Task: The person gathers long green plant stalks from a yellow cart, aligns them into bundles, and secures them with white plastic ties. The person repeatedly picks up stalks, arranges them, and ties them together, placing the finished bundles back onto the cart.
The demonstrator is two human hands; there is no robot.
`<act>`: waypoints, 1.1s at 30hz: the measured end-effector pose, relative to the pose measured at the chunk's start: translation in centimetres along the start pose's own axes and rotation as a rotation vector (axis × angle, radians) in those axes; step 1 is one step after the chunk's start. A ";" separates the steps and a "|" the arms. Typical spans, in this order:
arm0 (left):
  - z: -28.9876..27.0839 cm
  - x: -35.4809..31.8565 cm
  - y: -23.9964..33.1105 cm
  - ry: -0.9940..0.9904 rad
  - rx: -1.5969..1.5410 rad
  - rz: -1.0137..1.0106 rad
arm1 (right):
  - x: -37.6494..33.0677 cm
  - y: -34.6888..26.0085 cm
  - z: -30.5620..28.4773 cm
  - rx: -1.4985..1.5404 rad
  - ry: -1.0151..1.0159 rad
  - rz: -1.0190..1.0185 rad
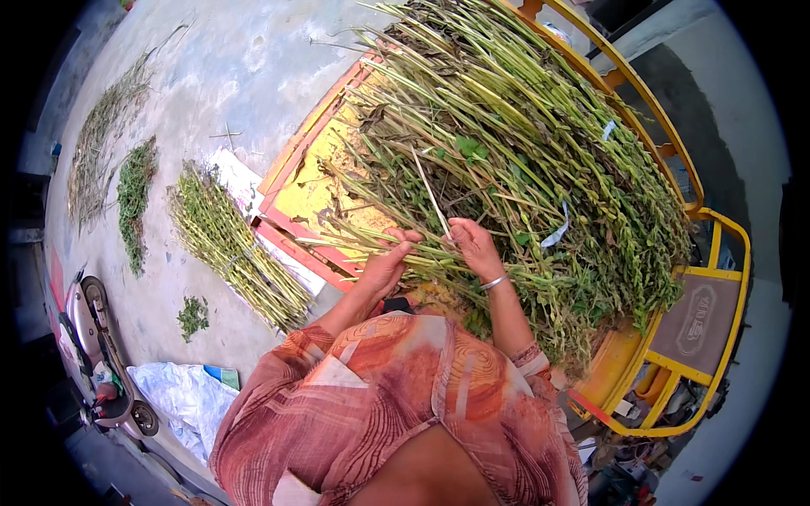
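Note:
A large heap of cut green plant stalks (498, 110), leafy and podded toward the right, lies on a yellow cart bed (325, 164) in front of me. My left hand (386, 263) is closed on a small bunch of stalks (359, 239) at the heap's near edge, their cut ends pointing left. Close beside it, my right hand (475, 249) pinches a thin pale strip (431, 192). The strip's free end rises up and to the left over the heap. A silvery bangle (494, 282) circles my right wrist. What lies under my fingers is partly hidden.
A yellow cart rail (650, 114) curves along the right, with a brown-backed seat (693, 319) below. On the concrete floor at left lie a stalk bundle (240, 244), smaller plant piles (135, 194) and a white sack (181, 401). A scooter (105, 354) stands at far left.

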State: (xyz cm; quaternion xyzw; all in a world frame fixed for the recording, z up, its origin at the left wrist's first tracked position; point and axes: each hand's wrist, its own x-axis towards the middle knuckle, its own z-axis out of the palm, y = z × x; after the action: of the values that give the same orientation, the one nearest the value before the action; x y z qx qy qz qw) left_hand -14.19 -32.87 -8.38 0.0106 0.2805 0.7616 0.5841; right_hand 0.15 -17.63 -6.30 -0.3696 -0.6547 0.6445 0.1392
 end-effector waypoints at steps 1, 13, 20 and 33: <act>0.2 -0.2 -0.1 0.013 -0.001 0.010 | 0.7 -0.5 0.9 -0.043 0.071 -0.016; 2.4 -0.8 -0.3 0.131 0.010 0.031 | -4.0 -5.6 -0.1 -0.941 -0.158 -0.335; 0.3 -1.1 -0.5 -0.027 -0.058 -0.013 | -3.5 -4.5 -2.5 -0.772 -0.295 -0.252; 2.5 1.7 0.7 -0.196 -0.102 0.071 | -1.5 -3.6 -4.5 -0.691 -0.177 -0.263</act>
State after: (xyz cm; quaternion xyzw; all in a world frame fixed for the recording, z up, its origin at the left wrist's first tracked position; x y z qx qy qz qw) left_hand -14.46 -30.44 -6.49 0.0653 0.1821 0.7905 0.5810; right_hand 3.03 -14.92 -1.85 -0.2506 -0.8848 0.3917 0.0309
